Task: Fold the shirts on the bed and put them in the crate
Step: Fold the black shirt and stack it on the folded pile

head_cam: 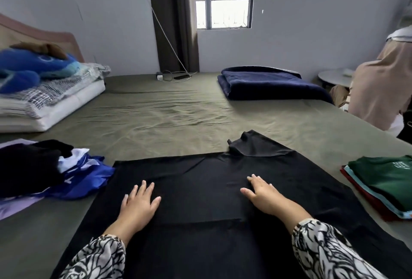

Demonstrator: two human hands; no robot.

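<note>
The wide bed with an olive-green sheet [156, 113] filled most of the view. A large black shirt [200, 189] lay spread flat on its near part, one sleeve, it seemed, folded over at the far edge. A folded dark-blue blanket [267, 84] rested far off. On the left sat a loose heap of black, blue and lilac clothes [44, 171], on the right a folded stack topped by a green shirt [383, 178]. The left hand [139, 206] and right hand [264, 194] pressed flat on the black shirt, fingers straight and spread.

Head view looks forward and down, near bed [156, 109].
</note>
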